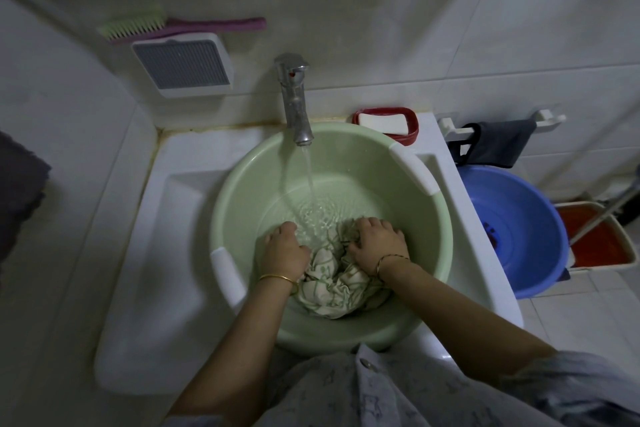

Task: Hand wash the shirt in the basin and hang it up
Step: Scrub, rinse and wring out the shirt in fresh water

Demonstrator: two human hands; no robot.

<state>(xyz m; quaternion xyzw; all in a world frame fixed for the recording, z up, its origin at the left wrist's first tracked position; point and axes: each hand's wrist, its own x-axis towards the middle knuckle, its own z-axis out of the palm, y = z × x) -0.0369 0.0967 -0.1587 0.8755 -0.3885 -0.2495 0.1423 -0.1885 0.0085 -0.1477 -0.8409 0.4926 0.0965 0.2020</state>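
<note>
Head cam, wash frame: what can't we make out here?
The shirt: head view, bunched under left hand and right hand; collar, sleeves unreadable.
Grip of the left hand: head view, fingers curled under it.
The dark cloth: head view, cut off by left edge.
The blue basin: head view, thing inside too dim.

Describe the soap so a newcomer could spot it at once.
Find the tap above the green basin. Just right of the tap, on the sink's back ledge, sits a red dish holding the soap. It is the only white bar there, unlike the pink-handled brush higher up the wall.
</note>
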